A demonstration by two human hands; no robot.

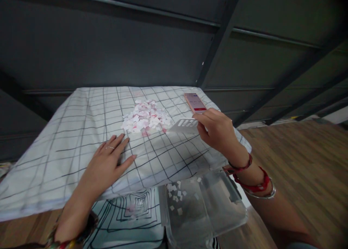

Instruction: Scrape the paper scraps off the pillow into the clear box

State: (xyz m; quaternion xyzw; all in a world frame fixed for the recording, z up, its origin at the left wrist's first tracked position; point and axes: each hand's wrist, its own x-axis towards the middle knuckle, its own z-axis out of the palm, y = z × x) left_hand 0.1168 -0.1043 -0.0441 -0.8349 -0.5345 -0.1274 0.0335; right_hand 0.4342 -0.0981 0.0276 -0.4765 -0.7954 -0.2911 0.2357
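Left hand (107, 162): palm down, fingers slightly spread and directed forward and inward, thumb extended sideways toward the right. The left forearm (77, 202) slants in from the lower left. Right hand (217, 131): back uppermost, fingers bent, pinching against the thumb; the right forearm (285, 214) reaches diagonally forward and inward.

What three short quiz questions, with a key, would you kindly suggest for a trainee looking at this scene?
1. True or false: the left hand is resting on the checked cloth.
2. What does the right hand hold: (a) a pen, (b) a flat white slotted tool, or (c) a cup?
3. What lies in the clear plastic container?

Key: 1. True. 2. (b). 3. Scattered small pale pieces.
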